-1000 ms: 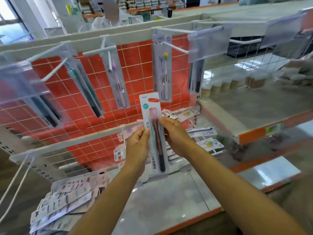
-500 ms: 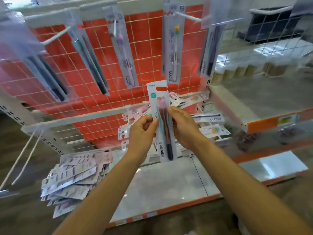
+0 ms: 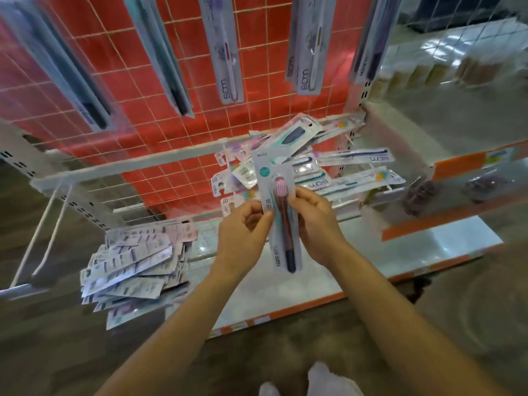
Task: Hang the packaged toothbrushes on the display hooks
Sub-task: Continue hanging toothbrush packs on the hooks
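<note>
Head view: one packaged toothbrush (image 3: 281, 224) is held upright above the shelf (image 3: 285, 295). Two hands pinch it, the left hand (image 3: 243, 232) and right hand (image 3: 317, 224) at opposite edges. Five hanging bunches (image 3: 225, 52) show above, and two loose heaps (image 3: 134, 264) lie on the shelf.

- Place: a retail shop; I stand at its toiletries display.
- Red wire grid panel (image 3: 257, 95), with packaged toothbrushes (image 3: 225, 52) hanging in rows in front of it.
- Shelf (image 3: 414, 132) to my right, with an orange front edge and a price label (image 3: 497, 157).
- Loose stock: pile of packs (image 3: 131, 267) at the left edge of the bottom shelf (image 3: 428, 252).
</note>
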The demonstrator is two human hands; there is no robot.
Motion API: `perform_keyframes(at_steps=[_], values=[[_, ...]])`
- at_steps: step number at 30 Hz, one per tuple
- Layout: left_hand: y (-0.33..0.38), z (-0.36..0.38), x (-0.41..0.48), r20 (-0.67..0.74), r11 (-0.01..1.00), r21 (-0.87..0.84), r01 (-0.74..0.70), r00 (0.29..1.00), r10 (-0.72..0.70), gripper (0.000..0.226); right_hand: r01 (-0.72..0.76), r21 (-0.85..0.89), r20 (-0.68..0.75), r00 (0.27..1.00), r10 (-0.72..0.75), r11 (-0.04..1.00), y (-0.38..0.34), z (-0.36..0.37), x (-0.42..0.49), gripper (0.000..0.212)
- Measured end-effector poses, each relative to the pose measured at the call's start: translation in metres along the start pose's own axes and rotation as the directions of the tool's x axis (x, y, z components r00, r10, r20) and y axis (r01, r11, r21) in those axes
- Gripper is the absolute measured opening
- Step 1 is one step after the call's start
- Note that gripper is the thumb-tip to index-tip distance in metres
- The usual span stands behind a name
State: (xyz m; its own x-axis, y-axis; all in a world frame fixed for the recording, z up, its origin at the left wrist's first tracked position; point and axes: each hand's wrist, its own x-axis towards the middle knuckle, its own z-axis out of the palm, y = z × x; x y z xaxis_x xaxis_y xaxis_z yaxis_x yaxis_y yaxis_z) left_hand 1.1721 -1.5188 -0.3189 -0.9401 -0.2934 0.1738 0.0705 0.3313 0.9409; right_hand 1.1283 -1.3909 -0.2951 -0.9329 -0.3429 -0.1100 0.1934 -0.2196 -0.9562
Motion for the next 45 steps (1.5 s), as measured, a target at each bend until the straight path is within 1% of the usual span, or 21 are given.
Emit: perform_keyframes(at_steps=[2,5,9,11,13,15,17,20,23,26,29,32,33,35,38,41,45], values=[[-0.009,0.003,-0.008,-0.025,0.995,0.077,-0.061,0.998,0.063,0.011,0.02,-0.037,0.023,1.0,-0.019,0.999,0.012,-0.003,-0.003,0.032],[-0.028,0.013,-0.015,-0.081,0.982,0.117,-0.146,0.984,0.156,0.012,0.062,-0.103,0.073,0.996,-0.054,0.993,0.034,-0.014,-0.001,0.028],[-0.062,0.031,-0.022,-0.126,0.956,0.14,-0.258,0.953,0.276,0.01,0.108,-0.088,0.15,0.984,-0.094,0.99,0.065,-0.031,0.004,0.021],[-0.082,0.039,-0.024,-0.161,0.94,0.142,-0.309,0.93,0.33,0.014,0.165,-0.084,0.188,0.971,-0.147,0.983,0.082,-0.038,0.009,0.024],[-0.103,0.045,-0.024,-0.19,0.916,0.158,-0.368,0.899,0.394,0.012,0.221,-0.082,0.232,0.953,-0.197,0.972,0.099,-0.043,0.015,0.025],[-0.122,0.049,-0.023,-0.214,0.885,0.187,-0.427,0.861,0.461,0.009,0.248,-0.08,0.262,0.94,-0.22,0.965,0.117,-0.047,0.02,0.028],[-0.141,0.053,-0.021,-0.227,0.851,0.206,-0.484,0.822,0.522,0.014,0.284,-0.072,0.281,0.926,-0.253,0.956,0.135,-0.052,0.026,0.025],[-0.168,0.056,-0.019,-0.22,0.808,0.224,-0.544,0.78,0.586,0.028,0.35,-0.075,0.314,0.897,-0.311,0.934,0.163,-0.058,0.036,0.024],[-0.198,0.057,-0.011,-0.19,0.774,0.241,-0.586,0.754,0.629,0.026,0.446,-0.111,0.355,0.852,-0.384,0.888,0.189,-0.063,0.048,0.023],[-0.226,0.059,-0.003,-0.19,0.718,0.276,-0.639,0.695,0.693,0.026,0.56,-0.113,0.392,0.784,-0.481,0.821,0.214,-0.063,0.06,0.022],[-0.251,0.061,0.006,-0.224,0.704,0.28,-0.653,0.668,0.709,0.031,0.62,-0.071,0.386,0.739,-0.552,0.781,0.238,-0.061,0.076,0.023],[-0.272,0.062,0.012,-0.216,0.711,0.254,-0.656,0.678,0.703,0.014,0.652,-0.066,0.374,0.718,-0.587,0.756,0.256,-0.06,0.09,0.022],[-0.276,0.062,0.014,-0.22,0.714,0.243,-0.656,0.68,0.7,0.016,0.654,-0.063,0.357,0.72,-0.595,0.754,0.261,-0.06,0.094,0.02],[-0.282,0.061,0.018,-0.231,0.746,0.194,-0.637,0.71,0.666,0.017,0.642,-0.04,0.33,0.732,-0.596,0.766,0.268,-0.058,0.102,0.02],[-0.286,0.057,0.022,-0.273,0.783,0.112,-0.612,0.738,0.617,0.01,0.662,-0.016,0.344,0.707,-0.617,0.75,0.272,-0.05,0.11,0.021],[-0.284,0.051,0.025,-0.326,0.765,0.098,-0.636,0.706,0.629,0.007,0.68,-0.002,0.339,0.69,-0.639,0.733,0.272,-0.04,0.112,0.021],[-0.28,0.045,0.021,-0.359,0.722,0.078,-0.688,0.656,0.664,0.006,0.713,0.033,0.298,0.662,-0.687,0.701,0.273,-0.031,0.106,0.018]])
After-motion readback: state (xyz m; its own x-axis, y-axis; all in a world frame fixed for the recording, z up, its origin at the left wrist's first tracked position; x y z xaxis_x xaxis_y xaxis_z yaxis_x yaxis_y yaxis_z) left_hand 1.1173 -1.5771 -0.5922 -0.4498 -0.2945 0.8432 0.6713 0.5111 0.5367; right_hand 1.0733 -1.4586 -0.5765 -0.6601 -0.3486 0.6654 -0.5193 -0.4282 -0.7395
